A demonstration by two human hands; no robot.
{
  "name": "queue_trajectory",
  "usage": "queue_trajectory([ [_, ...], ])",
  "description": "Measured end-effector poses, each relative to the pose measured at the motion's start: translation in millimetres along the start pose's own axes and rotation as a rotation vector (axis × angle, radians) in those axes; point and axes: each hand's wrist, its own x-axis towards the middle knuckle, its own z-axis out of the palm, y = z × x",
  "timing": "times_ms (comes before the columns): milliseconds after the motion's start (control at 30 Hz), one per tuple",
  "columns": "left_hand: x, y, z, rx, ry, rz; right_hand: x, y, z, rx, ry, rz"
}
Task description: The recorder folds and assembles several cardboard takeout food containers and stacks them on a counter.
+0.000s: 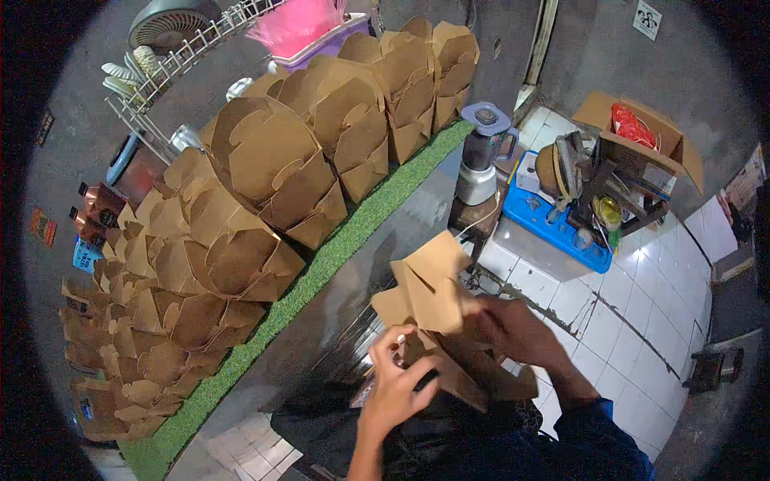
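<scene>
a: where is the box?
b: the brown cardboard box (437, 309) is held up between the two hands, just right of centre and low in the frame, its flaps standing loose.
a: and the fingers?
b: the left hand (397, 381) is at its lower left edge, fingers curved and spread with a gap at the thumb; whether they pinch the card, i cannot tell. the right hand (513, 329) is against its right side, blurred, fingertips partly hidden; i cannot tell how tightly they close.
a: around that?
b: rows of folded boxes (269, 164) on green turf (337, 248) fill the left and top. a blender (481, 152) stands upper right, beside a blue-lidded bin (533, 204).
</scene>
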Motion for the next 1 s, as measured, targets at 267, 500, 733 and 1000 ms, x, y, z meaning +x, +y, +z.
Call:
queue_trajectory([
  [267,6.9,-9.1,-39.1,-0.224,-0.071,0.276,-27.2,-38.5,-74.3,-0.137,-0.143,-0.074],
  [500,14.0,-1.0,-35.3,-0.307,-0.172,0.294,-49.6,-63.3,-97.5,-0.494,-0.064,0.009],
  [733,16.8,-0.2,-27.9,-0.365,0.157,0.162,-42.7,-80.6,-118.5,-0.601,-0.304,-0.112],
  [1000,43.0,12.5,-32.8,-0.328,-0.04,0.313,-19.4,-88.4,-124.0,-0.573,-0.333,-0.301],
])
